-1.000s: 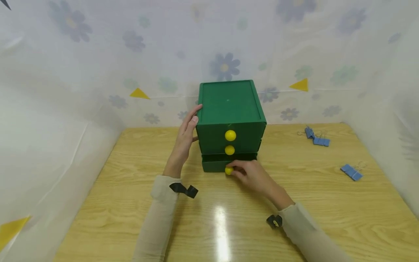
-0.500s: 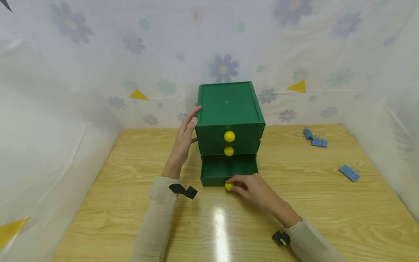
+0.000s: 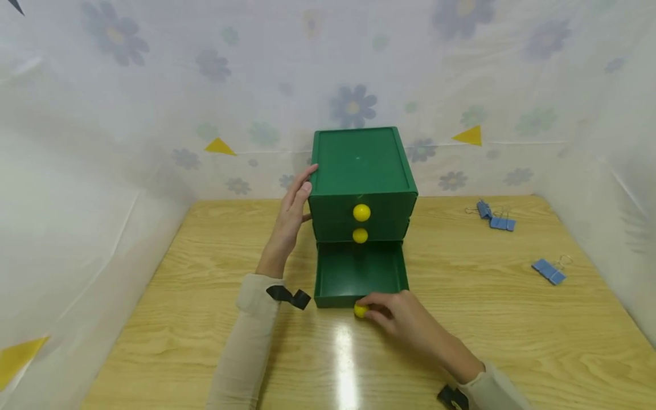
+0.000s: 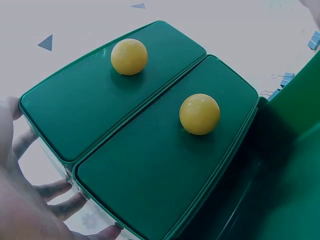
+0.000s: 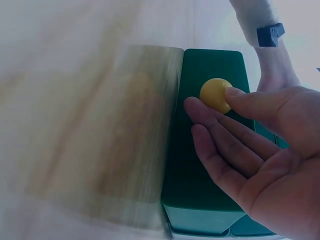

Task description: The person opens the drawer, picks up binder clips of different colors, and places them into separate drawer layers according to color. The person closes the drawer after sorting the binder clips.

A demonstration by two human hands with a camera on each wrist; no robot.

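Note:
A green chest of drawers (image 3: 364,162) with round yellow knobs stands on the table. Its bottom drawer (image 3: 359,273) is pulled out and nothing shows inside it; the upper two drawers are closed. My right hand (image 3: 410,319) pinches the bottom drawer's yellow knob (image 5: 214,94) between thumb and fingers. Against the left side of the chest rests my left hand (image 3: 287,222), its fingers fairly straight. In the left wrist view, those fingertips touch the side wall beside the upper knob (image 4: 129,56) and the middle knob (image 4: 199,114).
Two blue binder clips (image 3: 502,223) lie together at the back right of the wooden table (image 3: 205,319). Another blue binder clip (image 3: 548,271) is nearer on the right. A white flowered sheet (image 3: 256,74) hangs behind and at both sides.
My right hand has drawn the bottom drawer toward me by its knob, from slightly open to well out. The left hand has stayed on the chest's side.

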